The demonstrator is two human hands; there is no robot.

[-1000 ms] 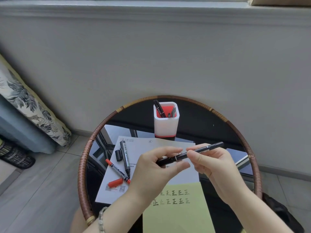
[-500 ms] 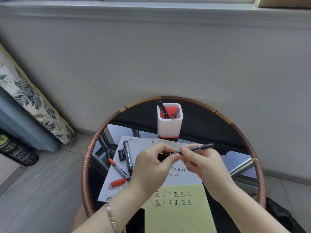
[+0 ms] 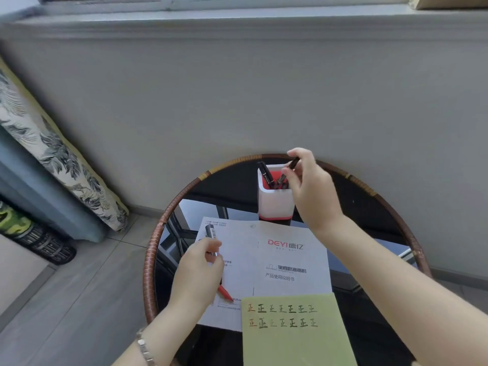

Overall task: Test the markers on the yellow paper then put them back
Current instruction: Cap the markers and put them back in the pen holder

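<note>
Yellow paper (image 3: pixel 295 336) carries two rows of marks, so testing looks mostly done. Your right hand (image 3: pixel 311 186) pinches a black marker (image 3: pixel 293 163) over the far holder (image 3: pixel 274 204); your left hand (image 3: pixel 198 273) grips a grey marker (image 3: pixel 210 231), red marker (image 3: pixel 225 292) left.

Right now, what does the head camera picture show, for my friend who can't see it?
The right hand lowers a black marker into a white pen holder on a round glass table. The left hand grips a grey marker over a white booklet, beside marked yellow paper.

Paper (image 3: pixel 295 336) before manual (image 3: pixel 287 257), holder (image 3: pixel 274 202) behind, on table (image 3: pixel 150 260)
</note>
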